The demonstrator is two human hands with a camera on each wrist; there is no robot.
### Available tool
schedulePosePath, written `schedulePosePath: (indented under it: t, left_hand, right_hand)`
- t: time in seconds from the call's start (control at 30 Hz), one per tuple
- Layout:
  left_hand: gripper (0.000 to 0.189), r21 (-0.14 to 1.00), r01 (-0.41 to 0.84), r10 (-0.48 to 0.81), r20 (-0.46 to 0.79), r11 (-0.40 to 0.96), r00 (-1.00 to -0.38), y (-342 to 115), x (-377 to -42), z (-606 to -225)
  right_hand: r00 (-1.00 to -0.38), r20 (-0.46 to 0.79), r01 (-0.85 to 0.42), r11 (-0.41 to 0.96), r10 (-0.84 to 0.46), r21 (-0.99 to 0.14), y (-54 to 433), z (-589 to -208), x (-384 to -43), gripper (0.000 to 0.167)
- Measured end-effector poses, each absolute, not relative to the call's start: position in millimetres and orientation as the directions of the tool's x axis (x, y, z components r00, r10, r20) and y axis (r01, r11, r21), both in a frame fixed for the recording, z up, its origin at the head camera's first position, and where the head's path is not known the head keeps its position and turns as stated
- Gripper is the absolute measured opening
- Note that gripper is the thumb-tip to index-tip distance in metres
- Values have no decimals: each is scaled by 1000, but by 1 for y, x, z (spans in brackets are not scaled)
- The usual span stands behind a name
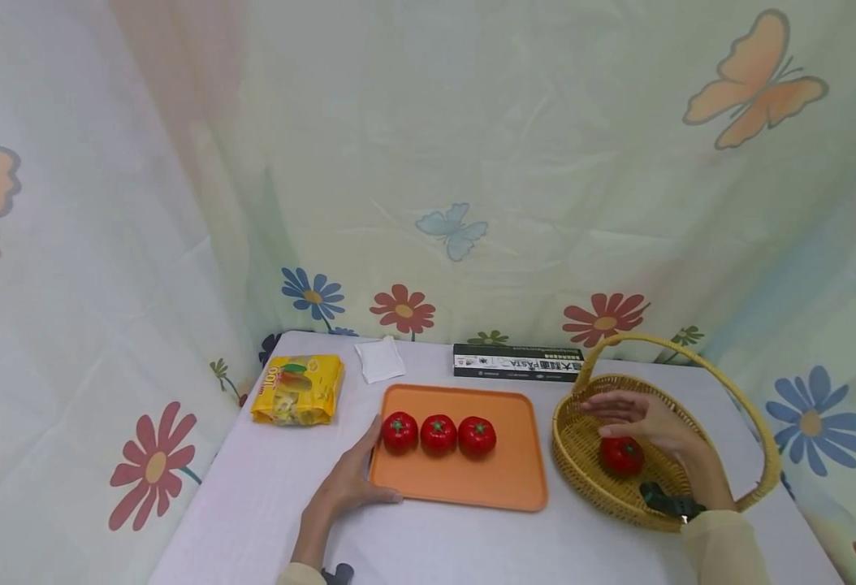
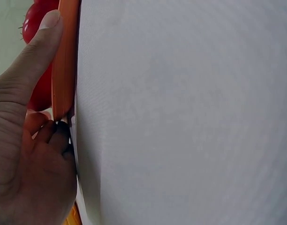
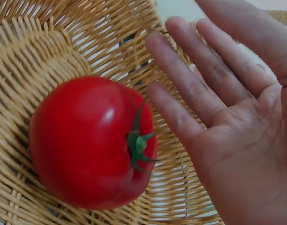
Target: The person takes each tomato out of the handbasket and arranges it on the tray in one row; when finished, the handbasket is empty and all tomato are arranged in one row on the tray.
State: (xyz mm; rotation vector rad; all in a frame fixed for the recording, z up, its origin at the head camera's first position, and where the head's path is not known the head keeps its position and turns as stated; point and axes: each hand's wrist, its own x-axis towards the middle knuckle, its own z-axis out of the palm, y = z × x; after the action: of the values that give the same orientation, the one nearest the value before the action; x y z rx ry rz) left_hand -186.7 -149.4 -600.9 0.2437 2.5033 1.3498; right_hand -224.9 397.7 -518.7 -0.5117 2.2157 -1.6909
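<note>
My left hand (image 1: 351,479) grips the left end of an orange tray (image 1: 464,486), its thumb at the front rim and its fingers along the left side. Three red tomatoes (image 1: 438,435) sit in a row on the tray's left half. In the left wrist view the thumb (image 2: 40,47) lies against the tray's edge, with red tomatoes behind it. My right hand (image 1: 643,418) is inside a wicker basket (image 1: 581,467), fingers extended and holding nothing. Beside it, a single tomato (image 3: 92,145) with a green stem rests on the woven bottom.
A yellow snack bag (image 1: 299,390) lies left of the tray, near a small white packet (image 1: 380,359). Behind the tray lies a long black-and-white pasta box (image 1: 517,363). The basket's tall handle (image 1: 738,390) arches over the right arm. Patterned curtains surround the white-covered table.
</note>
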Motion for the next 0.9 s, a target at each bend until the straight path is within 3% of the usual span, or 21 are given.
schedulePosePath:
  t: [0.3, 0.9]
  left_hand:
    - [138, 835, 18, 281, -165, 551, -945, -150, -187, -601]
    - [138, 827, 15, 275, -170, 562, -946, -149, -189, -603]
  right_hand:
    - [-932, -133, -14, 401, -337, -916, 401, -528, -222, 52]
    - [-915, -274, 78, 537, -296, -840, 407, -537, -216, 64]
